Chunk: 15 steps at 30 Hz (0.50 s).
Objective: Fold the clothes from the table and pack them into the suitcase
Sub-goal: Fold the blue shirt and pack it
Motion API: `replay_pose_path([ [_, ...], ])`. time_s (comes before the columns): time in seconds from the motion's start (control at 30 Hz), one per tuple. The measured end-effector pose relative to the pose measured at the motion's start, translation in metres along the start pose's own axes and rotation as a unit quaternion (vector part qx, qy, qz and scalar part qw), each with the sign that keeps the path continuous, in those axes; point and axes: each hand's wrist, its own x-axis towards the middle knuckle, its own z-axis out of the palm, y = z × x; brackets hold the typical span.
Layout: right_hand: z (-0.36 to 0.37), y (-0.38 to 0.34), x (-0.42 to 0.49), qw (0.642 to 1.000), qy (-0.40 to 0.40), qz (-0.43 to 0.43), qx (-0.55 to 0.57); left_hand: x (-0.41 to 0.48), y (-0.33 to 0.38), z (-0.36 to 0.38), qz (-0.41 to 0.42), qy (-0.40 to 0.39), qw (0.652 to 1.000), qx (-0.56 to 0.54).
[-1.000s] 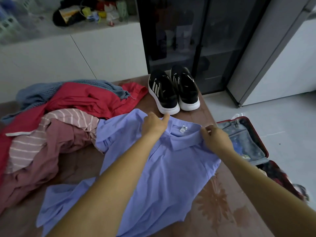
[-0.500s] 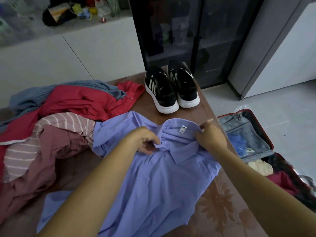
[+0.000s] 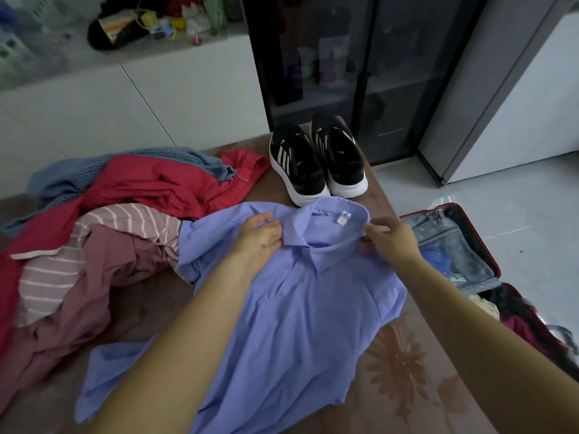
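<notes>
shirt: our blue collared shirt [image 3: 307, 308] lies spread front-up on the table [image 3: 407, 386], near-centre, with its far edge almost touching the black sneakers [image 3: 316, 164]
left hand [image 3: 260, 242]: lies on the shoulder just left of the collar [image 3: 316, 245], fingers against the collar edge; we can't tell if it's pinching or only pressing
right hand [image 3: 391, 242]: apart from the left, thumb and fingers nipping the right end of the collar
what changed: a second ago both our hands were up at the far rim of the collar; now it's turned down neatly and the shirt sits a bit further away
meaning: looks squared up for folding, though no fold is made yet
still waiting: red garment [image 3: 150, 183] and striped top [image 3: 125, 220] heaped on the left
suitcase [image 3: 438, 236]: open on the floor to the right, already partly filled
</notes>
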Motion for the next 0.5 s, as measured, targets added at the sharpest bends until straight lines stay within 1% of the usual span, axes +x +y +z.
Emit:
replay_pose_path([
  [0.07, -0.003, -0.002, -0.009, 1.000, -0.006, -0.013, 0.014, -0.004, -0.004, -0.009, 0.064, 0.044, 0.991, 0.113],
  [0.13, -0.009, 0.003, -0.027, 0.999, 0.001, -0.030, -0.013, -0.014, -0.008, -0.030, 0.112, 0.076, 0.966, 0.219],
  [0.2, -0.011, 0.017, -0.056, 0.995, 0.021, -0.053, -0.079, -0.027, -0.015, -0.065, 0.155, 0.071, 0.942, 0.290],
  [0.27, -0.004, 0.034, -0.094, 0.977, 0.046, -0.126, -0.169, -0.044, -0.022, -0.112, 0.175, 0.081, 0.909, 0.368],
  [0.33, 0.012, 0.050, -0.133, 0.946, 0.020, -0.240, -0.219, -0.061, -0.030, -0.161, 0.176, 0.095, 0.868, 0.454],
  [0.4, 0.032, 0.058, -0.168, 0.901, -0.036, -0.366, -0.231, -0.081, -0.038, -0.198, 0.142, 0.080, 0.826, 0.539],
  [0.47, 0.056, 0.062, -0.197, 0.841, -0.103, -0.484, -0.217, -0.099, -0.045, -0.224, 0.091, 0.042, 0.799, 0.593],
  [0.5, 0.068, 0.067, -0.208, 0.802, -0.136, -0.540, -0.216, -0.105, -0.048, -0.235, 0.079, 0.022, 0.786, 0.613],
])
